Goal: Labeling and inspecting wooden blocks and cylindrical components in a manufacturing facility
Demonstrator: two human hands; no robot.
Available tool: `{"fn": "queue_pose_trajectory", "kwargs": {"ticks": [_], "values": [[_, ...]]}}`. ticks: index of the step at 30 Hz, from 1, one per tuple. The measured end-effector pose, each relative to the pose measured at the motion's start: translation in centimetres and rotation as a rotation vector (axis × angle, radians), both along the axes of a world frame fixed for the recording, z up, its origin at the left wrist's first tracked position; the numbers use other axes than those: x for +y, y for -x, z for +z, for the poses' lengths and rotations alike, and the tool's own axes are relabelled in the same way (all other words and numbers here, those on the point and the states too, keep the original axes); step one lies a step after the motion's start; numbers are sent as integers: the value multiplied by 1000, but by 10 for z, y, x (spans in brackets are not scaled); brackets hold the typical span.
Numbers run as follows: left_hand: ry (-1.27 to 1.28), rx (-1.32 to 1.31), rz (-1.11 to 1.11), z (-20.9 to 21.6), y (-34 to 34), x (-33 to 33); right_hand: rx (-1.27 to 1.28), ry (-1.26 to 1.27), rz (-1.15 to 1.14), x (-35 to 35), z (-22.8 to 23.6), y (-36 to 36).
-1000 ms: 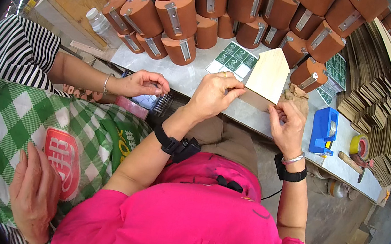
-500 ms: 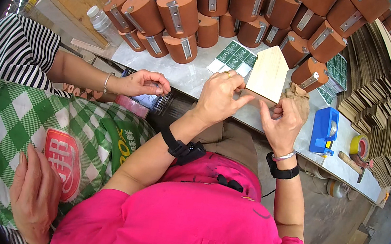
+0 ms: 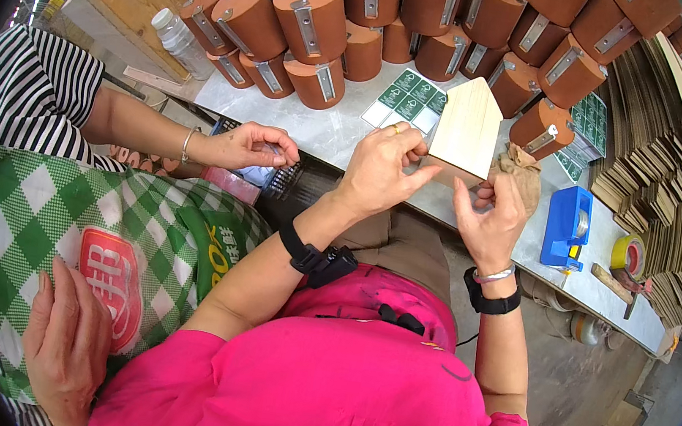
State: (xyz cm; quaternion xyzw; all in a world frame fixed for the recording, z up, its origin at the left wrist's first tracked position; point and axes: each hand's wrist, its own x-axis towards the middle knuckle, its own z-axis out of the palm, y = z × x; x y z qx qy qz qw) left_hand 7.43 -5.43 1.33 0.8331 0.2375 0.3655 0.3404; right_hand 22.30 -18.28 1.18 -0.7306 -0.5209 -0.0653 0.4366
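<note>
A pale wooden house-shaped piece point(image 3: 465, 130) with a pointed far end rests on the grey table, its narrow near face toward me. My left hand point(image 3: 385, 167) grips its near left corner, thumb stretched along the near face and fingers bent beside it. At the near right corner is my right hand point(image 3: 493, 219), its thumb against the near face and fingers curled. Whatever lies between these fingertips is too small to make out. Just beyond my left hand lies a sheet of green-and-white stickers point(image 3: 410, 101). A crumpled brown cloth point(image 3: 520, 174) sits beside my right hand.
Reddish-brown cylinders with metal strips point(image 3: 309, 22) are stacked along the back. Right of me stand a blue tape dispenser point(image 3: 565, 228), a yellow tape roll point(image 3: 628, 252), a hammer point(image 3: 617, 285) and cardboard stacks point(image 3: 656, 141). A co-worker's hand point(image 3: 251, 147) hovers at left.
Both my hands and the wooden piece stay almost where they were. The co-worker's lower hand has shifted slightly to the right.
</note>
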Motion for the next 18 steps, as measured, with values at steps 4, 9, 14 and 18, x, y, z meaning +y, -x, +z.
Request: {"fn": "queue_pose_trajectory", "kwargs": {"ticks": [4, 9, 14, 18], "values": [[1, -33, 36, 0, 5, -5, 47, -5, 2, -13, -1, 2], [20, -130, 81, 2, 4, -10, 102, -74, 10, -15, 1, 1], [-54, -79, 64, 8, 4, -9, 110, -101, 58, -8, 6, -2], [-189, -24, 74, 7, 5, -10, 18, -85, 42, -7, 10, -2]]}}
